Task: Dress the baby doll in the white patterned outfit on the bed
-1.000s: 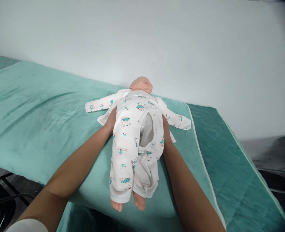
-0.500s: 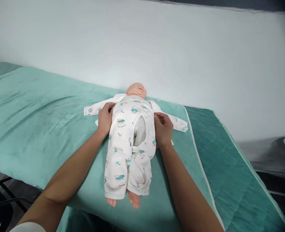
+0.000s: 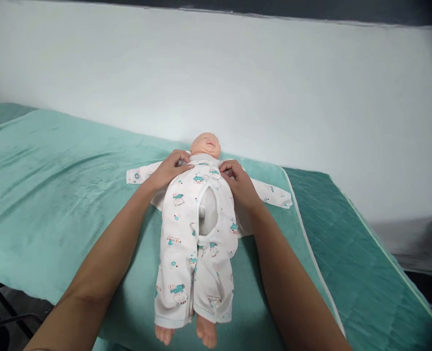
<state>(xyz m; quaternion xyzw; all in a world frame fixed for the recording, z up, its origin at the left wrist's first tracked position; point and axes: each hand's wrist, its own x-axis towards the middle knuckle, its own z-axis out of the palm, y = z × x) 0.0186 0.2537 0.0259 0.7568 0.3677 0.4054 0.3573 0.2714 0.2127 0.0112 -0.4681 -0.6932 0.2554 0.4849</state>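
A baby doll (image 3: 206, 145) lies on its back on a teal blanket (image 3: 55, 185), head toward the wall. It wears a white printed romper (image 3: 186, 229) whose front gapes open over the belly; the sleeves lie flat and spread to each side, and bare feet stick out at the near end. My left hand (image 3: 170, 168) rests on the romper's left shoulder near the collar, fingers pinching the fabric. On the other side of the collar, my right hand (image 3: 240, 183) grips the fabric at the doll's chest.
The blanket covers a padded table with a darker teal quilted cover (image 3: 355, 253) showing at the right. A white wall (image 3: 238, 83) runs right behind the doll's head. Dark floor and a metal frame (image 3: 4, 317) show at the lower left.
Both hands slid from the doll's sides up to the shoulders and collar of the romper. The view shifted, so the doll sits lower in the frame.
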